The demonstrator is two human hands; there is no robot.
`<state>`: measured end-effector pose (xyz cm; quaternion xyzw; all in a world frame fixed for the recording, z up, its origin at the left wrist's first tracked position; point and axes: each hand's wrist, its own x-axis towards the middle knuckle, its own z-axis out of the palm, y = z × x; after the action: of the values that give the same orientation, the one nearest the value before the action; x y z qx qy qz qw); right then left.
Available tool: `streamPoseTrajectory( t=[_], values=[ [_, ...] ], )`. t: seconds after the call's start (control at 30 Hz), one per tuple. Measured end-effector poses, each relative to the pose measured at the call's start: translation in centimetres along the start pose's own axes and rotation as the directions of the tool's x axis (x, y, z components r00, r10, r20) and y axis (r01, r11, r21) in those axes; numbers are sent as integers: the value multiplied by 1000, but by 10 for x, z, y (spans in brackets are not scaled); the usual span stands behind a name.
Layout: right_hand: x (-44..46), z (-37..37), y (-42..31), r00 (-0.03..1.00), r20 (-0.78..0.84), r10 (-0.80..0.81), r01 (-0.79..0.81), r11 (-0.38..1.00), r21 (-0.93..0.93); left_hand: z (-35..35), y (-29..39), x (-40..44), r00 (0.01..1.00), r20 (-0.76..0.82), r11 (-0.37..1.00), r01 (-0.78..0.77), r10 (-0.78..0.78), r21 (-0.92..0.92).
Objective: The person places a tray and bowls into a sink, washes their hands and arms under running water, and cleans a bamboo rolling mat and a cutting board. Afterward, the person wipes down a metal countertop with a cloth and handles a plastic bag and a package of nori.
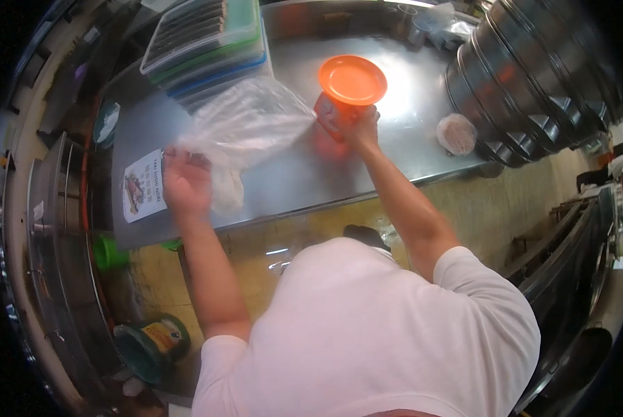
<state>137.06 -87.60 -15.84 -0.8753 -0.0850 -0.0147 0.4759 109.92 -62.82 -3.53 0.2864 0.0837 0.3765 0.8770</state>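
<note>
My right hand (362,129) is closed around the side of an orange kitchen scale (329,118) topped by a round orange pan (353,79). The pan holds nothing. My left hand (188,179) is slightly blurred, palm showing and fingers apart. Right beside it a clear plastic bag (252,118) stretches across the steel table towards the scale. Whether the fingers touch the bag is hard to make out. Just left of that hand lies a white package (143,186) labelled "Yaki Sushi Nori". A pale bundle (228,191) sits under the bag's near end.
Stacked plastic containers with coloured lids (214,52) stand at the table's back left. Large round metal steamers (534,76) rise at the right, with a small wrapped pale item (457,134) beside them. A dark green bucket (151,345) is on the floor at left.
</note>
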Motion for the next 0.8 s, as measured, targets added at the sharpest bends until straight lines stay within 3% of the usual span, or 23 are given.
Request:
streamPoseTrajectory(
  t=[0.13, 0.2, 0.27, 0.33, 0.37, 0.4, 0.43, 0.53, 0.7, 0.73, 0.8],
  values=[
    [39, -22, -12, 996, 73, -52, 43, 991, 124, -15, 0, -14, 998, -55, 991, -4, 11, 133],
    [72, -32, -6, 922, 343, -178, 91, 963, 255, -20, 0, -25, 997, -75, 984, -19, 33, 176],
    [91, -38, -12, 933, 240, -268, 238, 960, 145, -26, -2, -36, 992, -113, 974, -30, 57, 226],
    [123, -35, -11, 942, 319, -102, 55, 987, 153, -37, -4, -49, 993, -108, 972, -30, 57, 234],
    [151, -29, 5, 926, 339, -165, 128, 983, 129, -35, -6, -58, 986, -143, 968, -53, 90, 245],
    [170, -19, 15, 923, 327, -202, 125, 962, 241, -30, -7, -64, 976, -190, 960, -52, 108, 276],
    [190, -14, 19, 926, 337, -167, 100, 973, 208, -26, -8, -70, 963, -235, 951, -53, 129, 304],
    [228, -7, 15, 921, 299, -248, 252, 967, 26, -27, -12, -89, 944, -290, 950, -66, 159, 305],
    [295, 20, 36, 884, 345, -317, 266, 946, 186, -21, -18, -126, 862, -431, 937, -128, 266, 324],
    [301, 20, 36, 885, 330, -329, 305, 944, 125, -18, -18, -134, 841, -458, 929, -127, 287, 347],
    [302, 28, 40, 942, 170, -289, 322, 921, -218, -18, -13, -151, 803, -499, 917, -142, 327, 373]
  ],
)
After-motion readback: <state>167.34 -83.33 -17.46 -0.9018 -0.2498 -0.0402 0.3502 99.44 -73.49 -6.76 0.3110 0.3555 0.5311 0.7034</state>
